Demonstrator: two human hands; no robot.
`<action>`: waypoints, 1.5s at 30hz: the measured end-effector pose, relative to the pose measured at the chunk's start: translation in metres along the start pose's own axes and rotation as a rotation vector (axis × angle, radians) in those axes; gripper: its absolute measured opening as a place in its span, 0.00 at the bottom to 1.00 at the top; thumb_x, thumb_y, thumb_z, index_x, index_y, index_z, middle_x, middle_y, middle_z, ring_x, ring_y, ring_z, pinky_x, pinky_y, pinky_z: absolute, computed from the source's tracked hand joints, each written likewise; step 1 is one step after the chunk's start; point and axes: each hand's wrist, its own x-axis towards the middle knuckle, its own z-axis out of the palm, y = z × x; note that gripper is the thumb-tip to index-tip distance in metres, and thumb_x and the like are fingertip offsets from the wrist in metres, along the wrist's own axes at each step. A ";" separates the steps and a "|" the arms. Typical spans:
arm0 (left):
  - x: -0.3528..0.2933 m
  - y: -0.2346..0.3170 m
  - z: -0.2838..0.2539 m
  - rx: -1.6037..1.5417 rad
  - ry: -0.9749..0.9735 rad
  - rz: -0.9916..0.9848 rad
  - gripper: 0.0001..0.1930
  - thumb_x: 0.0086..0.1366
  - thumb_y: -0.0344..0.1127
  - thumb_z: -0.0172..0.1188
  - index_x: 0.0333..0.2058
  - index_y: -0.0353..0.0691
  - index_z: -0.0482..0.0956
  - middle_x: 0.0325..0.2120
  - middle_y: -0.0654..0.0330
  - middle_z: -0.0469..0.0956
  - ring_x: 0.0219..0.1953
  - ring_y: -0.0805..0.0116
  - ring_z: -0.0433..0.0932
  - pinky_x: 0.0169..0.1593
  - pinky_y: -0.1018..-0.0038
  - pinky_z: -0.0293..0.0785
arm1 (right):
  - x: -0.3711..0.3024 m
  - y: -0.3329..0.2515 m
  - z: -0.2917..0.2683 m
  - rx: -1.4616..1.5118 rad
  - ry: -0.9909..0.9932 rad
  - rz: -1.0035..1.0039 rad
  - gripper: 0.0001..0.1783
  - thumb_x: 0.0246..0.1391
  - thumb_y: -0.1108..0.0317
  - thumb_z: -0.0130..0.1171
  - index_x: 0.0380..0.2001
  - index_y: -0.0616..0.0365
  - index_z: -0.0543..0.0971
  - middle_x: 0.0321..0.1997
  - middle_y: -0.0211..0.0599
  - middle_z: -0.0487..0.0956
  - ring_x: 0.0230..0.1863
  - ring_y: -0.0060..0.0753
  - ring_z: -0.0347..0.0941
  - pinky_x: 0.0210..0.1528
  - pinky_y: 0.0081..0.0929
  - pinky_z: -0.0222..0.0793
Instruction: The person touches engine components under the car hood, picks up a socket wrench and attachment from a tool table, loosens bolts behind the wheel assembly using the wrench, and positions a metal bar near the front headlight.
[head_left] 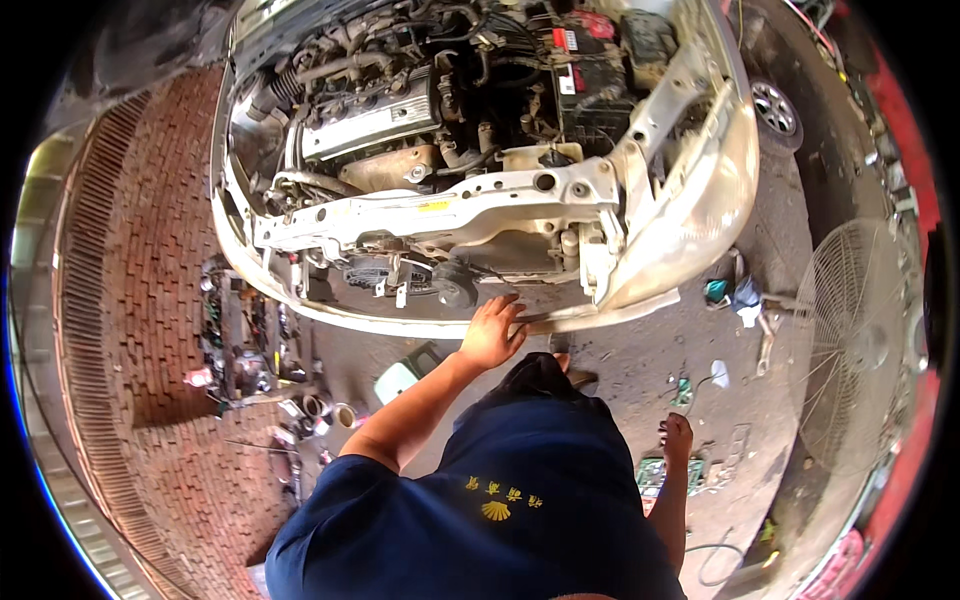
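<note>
My left hand reaches forward to the front of a car with its fingers apart. It is at the pale lower bumper bar, below the bare front crossmember; whether it touches the bar I cannot tell. No object shows in it. Out to the right, my right hand hangs low beside my body with its fingers curled in; what they hold, if anything, is hidden. Behind the crossmember lies the engine, with a battery on its right. A headlight is at the car's right front corner.
A large wire-caged fan stands at the right. On the floor near my right hand is a green tool case. A pale green stool and scattered parts lie left. A loose wheel is beyond the headlight.
</note>
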 end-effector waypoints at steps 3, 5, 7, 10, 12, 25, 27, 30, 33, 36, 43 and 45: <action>0.002 -0.040 0.021 -0.052 -0.039 -0.149 0.18 0.73 0.47 0.59 0.49 0.39 0.82 0.43 0.48 0.84 0.47 0.43 0.83 0.52 0.52 0.79 | 0.008 -0.099 0.011 -0.322 -0.020 -0.391 0.16 0.69 0.62 0.62 0.53 0.61 0.81 0.38 0.34 0.84 0.36 0.26 0.78 0.40 0.27 0.76; 0.010 -0.048 0.021 -0.085 -0.139 -0.227 0.17 0.74 0.49 0.57 0.45 0.41 0.83 0.41 0.49 0.85 0.45 0.43 0.83 0.49 0.52 0.80 | 0.010 -0.185 0.022 -0.484 0.058 -0.543 0.17 0.68 0.64 0.63 0.53 0.64 0.81 0.40 0.34 0.84 0.38 0.27 0.77 0.43 0.29 0.75; 0.014 -0.058 0.029 -0.078 -0.260 -0.317 0.20 0.77 0.53 0.52 0.40 0.44 0.84 0.38 0.51 0.84 0.44 0.44 0.83 0.45 0.51 0.81 | 0.014 -0.251 0.034 -0.407 0.130 -0.625 0.16 0.69 0.67 0.62 0.54 0.65 0.80 0.43 0.36 0.83 0.40 0.28 0.76 0.46 0.30 0.75; 0.021 -0.058 0.039 -0.042 -0.280 -0.483 0.20 0.76 0.54 0.54 0.37 0.44 0.83 0.36 0.51 0.84 0.42 0.44 0.84 0.43 0.51 0.81 | 0.006 -0.362 0.063 -0.384 0.106 -0.860 0.14 0.70 0.70 0.59 0.54 0.65 0.80 0.46 0.38 0.83 0.43 0.31 0.78 0.49 0.31 0.75; 0.023 -0.054 0.040 -0.031 -0.278 -0.510 0.22 0.76 0.57 0.53 0.35 0.44 0.83 0.35 0.52 0.84 0.41 0.45 0.84 0.41 0.50 0.81 | 0.005 -0.423 0.080 -0.447 0.088 -0.978 0.14 0.69 0.71 0.58 0.54 0.65 0.80 0.46 0.38 0.84 0.44 0.32 0.78 0.50 0.32 0.75; 0.035 -0.058 0.035 -0.067 -0.505 -0.663 0.23 0.74 0.58 0.53 0.43 0.42 0.82 0.44 0.46 0.83 0.49 0.43 0.83 0.50 0.51 0.82 | 0.103 -0.622 0.167 -0.794 -0.247 -1.498 0.12 0.61 0.77 0.59 0.46 0.64 0.83 0.39 0.43 0.84 0.42 0.48 0.81 0.49 0.41 0.75; 0.037 -0.058 0.034 -0.070 -0.491 -0.658 0.21 0.71 0.56 0.57 0.42 0.42 0.82 0.42 0.46 0.83 0.49 0.42 0.83 0.50 0.49 0.82 | 0.108 -0.626 0.172 -0.844 -0.290 -1.636 0.10 0.62 0.73 0.59 0.44 0.63 0.83 0.36 0.41 0.84 0.37 0.45 0.80 0.42 0.41 0.73; 0.035 -0.065 0.041 -0.060 -0.516 -0.633 0.21 0.71 0.55 0.57 0.41 0.41 0.82 0.41 0.46 0.83 0.48 0.42 0.83 0.50 0.49 0.81 | 0.111 -0.624 0.172 -0.775 -0.293 -1.636 0.10 0.64 0.71 0.58 0.43 0.63 0.83 0.34 0.39 0.84 0.34 0.44 0.79 0.40 0.41 0.72; 0.035 -0.067 0.045 -0.086 -0.626 -0.644 0.22 0.69 0.52 0.59 0.50 0.40 0.82 0.49 0.43 0.81 0.53 0.39 0.79 0.59 0.49 0.74 | 0.115 -0.628 0.172 -0.801 -0.340 -1.600 0.11 0.66 0.67 0.57 0.42 0.62 0.82 0.33 0.38 0.84 0.33 0.44 0.79 0.40 0.42 0.72; 0.030 -0.068 0.046 -0.223 -0.612 -0.664 0.29 0.68 0.49 0.58 0.64 0.41 0.76 0.65 0.40 0.72 0.68 0.36 0.67 0.74 0.49 0.59 | 0.120 -0.632 0.175 -0.853 -0.372 -1.609 0.12 0.66 0.64 0.57 0.42 0.62 0.82 0.34 0.39 0.84 0.33 0.44 0.79 0.40 0.42 0.71; 0.004 -0.079 0.068 -0.311 -0.393 -0.430 0.24 0.69 0.44 0.58 0.60 0.41 0.80 0.61 0.43 0.77 0.63 0.38 0.73 0.70 0.51 0.66 | 0.117 -0.628 0.173 -1.044 -0.314 -1.509 0.14 0.67 0.62 0.55 0.43 0.61 0.81 0.35 0.39 0.83 0.33 0.48 0.76 0.42 0.48 0.69; -0.003 -0.079 0.076 -0.265 -0.393 -0.443 0.23 0.68 0.45 0.58 0.59 0.44 0.81 0.60 0.48 0.79 0.61 0.41 0.75 0.67 0.52 0.69 | 0.117 -0.627 0.172 -1.074 -0.303 -1.502 0.14 0.67 0.61 0.55 0.44 0.61 0.81 0.35 0.39 0.83 0.34 0.48 0.76 0.42 0.49 0.69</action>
